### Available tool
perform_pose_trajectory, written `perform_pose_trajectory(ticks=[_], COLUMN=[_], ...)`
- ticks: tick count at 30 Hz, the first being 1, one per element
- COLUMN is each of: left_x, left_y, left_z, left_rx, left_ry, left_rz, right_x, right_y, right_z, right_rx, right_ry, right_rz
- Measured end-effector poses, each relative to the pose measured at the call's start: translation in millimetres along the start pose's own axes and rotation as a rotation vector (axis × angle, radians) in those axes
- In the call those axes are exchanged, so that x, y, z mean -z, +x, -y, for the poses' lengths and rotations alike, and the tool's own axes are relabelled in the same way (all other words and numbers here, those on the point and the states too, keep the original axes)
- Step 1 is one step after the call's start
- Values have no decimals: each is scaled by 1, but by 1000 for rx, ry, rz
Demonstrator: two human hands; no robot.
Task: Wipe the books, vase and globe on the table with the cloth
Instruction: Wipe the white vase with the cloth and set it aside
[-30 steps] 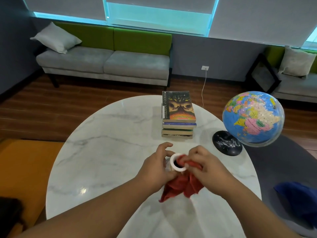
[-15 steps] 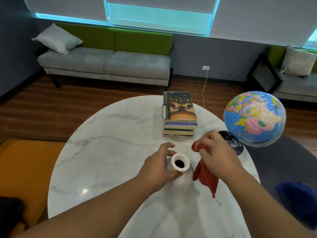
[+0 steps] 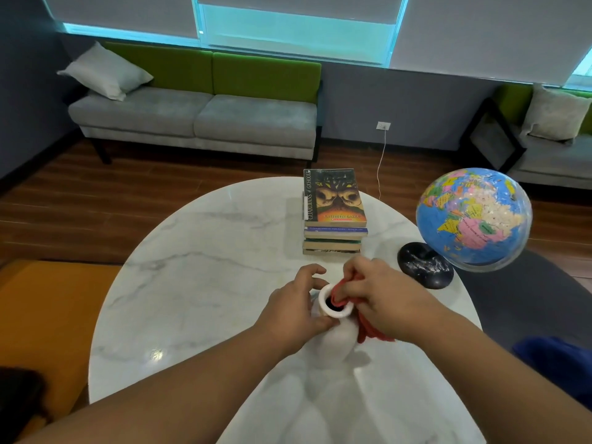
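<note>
A white vase (image 3: 339, 342) stands near the middle of the round marble table (image 3: 198, 270). My left hand (image 3: 296, 307) grips its neck from the left. My right hand (image 3: 381, 294) holds a red cloth (image 3: 371, 330) and presses part of it onto the vase's rim and mouth; the rest hangs down the vase's right side. Behind the hands is a stack of books (image 3: 333, 213). On the right stands a globe (image 3: 474, 219) on a black base (image 3: 426, 265).
The table's right edge runs close behind the globe. A grey and green sofa (image 3: 198, 116) stands beyond the table on the wooden floor. A second sofa with a cushion (image 3: 557, 149) is at the far right. Something blue (image 3: 557, 363) lies at the right edge.
My right hand, which had lifted the cloth away to the right of the vase, has come back and pushed it onto the rim. My left hand has kept its grip on the neck.
</note>
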State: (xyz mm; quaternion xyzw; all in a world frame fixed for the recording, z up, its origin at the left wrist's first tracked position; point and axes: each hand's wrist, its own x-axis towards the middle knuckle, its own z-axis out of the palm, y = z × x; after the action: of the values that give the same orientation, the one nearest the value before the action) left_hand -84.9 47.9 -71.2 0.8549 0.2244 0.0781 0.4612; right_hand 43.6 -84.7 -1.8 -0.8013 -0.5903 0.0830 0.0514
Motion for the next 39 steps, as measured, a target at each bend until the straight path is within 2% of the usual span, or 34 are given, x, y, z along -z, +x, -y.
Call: perform_pose_trajectory(ticks=[1,3,6,11,13,16,19,21,24,27,29,31,34,36,39], left_x=[0,0,0,7,14,27,40,45,44,35,29,29,40,50,68], left_y=[0,0,-1,-4,-8,-10,1,15,34,40,42,42,47,51,53], left_z=[0,0,-1,-1,7,12,-13,-38,-71,-92,-97,-97,-91,-82,-62], left_rx=[0,2,4,-1,22,37,-88,-251,-453,-513,-511,-474,-342,-199,119], left_ry=[7,16,11,46,89,149,240,437,886,1197,1278,1253,1089,961,703], left_rz=[0,-6,-1,13,31,80,172,312,522,602,622,607,506,397,258], right_x=[2,6,0,-19,-28,-41,-47,-51,-53,-52,-52,-51,-52,-55,-60], right_y=[1,2,2,-21,-34,-48,-51,-50,-48,-49,-51,-54,-62,-69,-75], right_z=[-3,-10,-13,-18,-23,-26,-27,-26,-21,-14,-11,-10,-14,-17,-20], right_rx=[-53,-181,-322,-623,-745,-832,-859,-833,-794,-754,-727,-706,-716,-744,-772], right_ry=[-16,11,149,761,956,1050,1071,1088,1093,1092,1079,1077,1077,1098,1115], right_rz=[-27,-193,-420,-601,-613,-577,-538,-515,-478,-478,-463,-467,-473,-480,-480])
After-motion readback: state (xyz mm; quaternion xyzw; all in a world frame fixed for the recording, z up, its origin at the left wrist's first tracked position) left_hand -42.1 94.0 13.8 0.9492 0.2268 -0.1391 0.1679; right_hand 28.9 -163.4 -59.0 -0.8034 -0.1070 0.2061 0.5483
